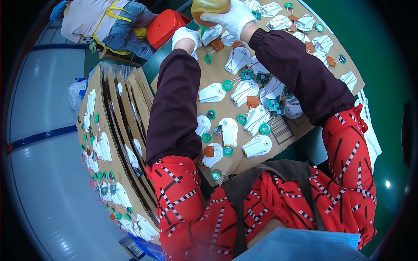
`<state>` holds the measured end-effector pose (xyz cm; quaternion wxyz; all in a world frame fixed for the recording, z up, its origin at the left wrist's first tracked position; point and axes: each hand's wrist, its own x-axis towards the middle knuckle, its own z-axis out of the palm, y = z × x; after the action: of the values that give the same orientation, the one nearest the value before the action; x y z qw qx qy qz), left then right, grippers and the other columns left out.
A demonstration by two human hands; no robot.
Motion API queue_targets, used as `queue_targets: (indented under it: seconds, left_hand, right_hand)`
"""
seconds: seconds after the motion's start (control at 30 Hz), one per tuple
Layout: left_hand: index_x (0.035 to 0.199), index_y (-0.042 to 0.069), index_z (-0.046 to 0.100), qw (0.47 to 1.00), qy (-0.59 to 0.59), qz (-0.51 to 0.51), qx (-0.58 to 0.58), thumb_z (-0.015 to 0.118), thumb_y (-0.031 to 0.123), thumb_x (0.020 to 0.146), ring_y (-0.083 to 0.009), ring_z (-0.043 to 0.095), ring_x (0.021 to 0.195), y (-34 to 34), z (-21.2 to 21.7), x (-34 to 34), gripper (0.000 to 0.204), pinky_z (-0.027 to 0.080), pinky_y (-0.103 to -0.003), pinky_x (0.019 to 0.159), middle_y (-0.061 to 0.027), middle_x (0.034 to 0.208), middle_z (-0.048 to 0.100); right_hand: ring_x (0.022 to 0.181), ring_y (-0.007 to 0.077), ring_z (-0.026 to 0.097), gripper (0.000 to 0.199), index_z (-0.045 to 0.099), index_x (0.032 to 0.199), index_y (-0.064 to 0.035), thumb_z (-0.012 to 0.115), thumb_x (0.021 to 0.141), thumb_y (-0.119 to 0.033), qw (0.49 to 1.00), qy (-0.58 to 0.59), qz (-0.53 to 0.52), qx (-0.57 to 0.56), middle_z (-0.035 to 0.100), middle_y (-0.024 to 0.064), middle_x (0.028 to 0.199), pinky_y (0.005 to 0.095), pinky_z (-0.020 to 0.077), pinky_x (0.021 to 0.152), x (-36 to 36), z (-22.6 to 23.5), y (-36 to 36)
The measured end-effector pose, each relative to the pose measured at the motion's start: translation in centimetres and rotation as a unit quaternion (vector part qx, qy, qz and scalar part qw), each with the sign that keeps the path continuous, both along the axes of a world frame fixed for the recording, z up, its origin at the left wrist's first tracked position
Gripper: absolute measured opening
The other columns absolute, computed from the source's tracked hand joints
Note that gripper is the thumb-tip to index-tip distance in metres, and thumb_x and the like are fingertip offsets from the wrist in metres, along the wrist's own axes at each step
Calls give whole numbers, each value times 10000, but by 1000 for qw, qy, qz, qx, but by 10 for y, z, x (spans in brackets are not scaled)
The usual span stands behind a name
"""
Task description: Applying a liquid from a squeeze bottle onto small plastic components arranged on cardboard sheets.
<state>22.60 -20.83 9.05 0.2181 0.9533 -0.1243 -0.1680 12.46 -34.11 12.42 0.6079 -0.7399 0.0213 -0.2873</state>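
My right hand, in a white glove, grips an amber translucent bottle at the far end of a cardboard sheet. My left hand, also gloved, rests near the sheet's far left edge beside a white plastic shell; whether it holds anything is hidden. On the sheet lie several white plastic shells, green round discs, small green circuit boards and orange pads, joined by thin wires.
To my left stands a stack of cardboard sheets loaded with the same white parts. A red plastic stool and another person in a yellow-strapped apron are beyond the table. Green table surface lies to the right.
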Motion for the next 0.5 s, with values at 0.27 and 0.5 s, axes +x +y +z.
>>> queue_targets:
  seconds: [0.27,0.5]
  left_hand:
    - [881,57,704,1000,1,0,-8,641,393,808,-262,649,796,10,-6,1,349,488,-339,725,-124,832,680]
    - [903,29,687,1000,-3,6,-16,645,378,801,-283,644,816,9,-9,2,366,483,-349,735,-151,881,667]
  right_hand:
    - [952,250,591,505,545,1069,-69,781,649,-220,990,82,-48,-104,621,108,1015,335,456,841,-6,9,13]
    - [951,254,591,528,546,1074,-73,791,638,-242,993,62,-20,-100,618,107,1028,336,456,839,-3,5,7]
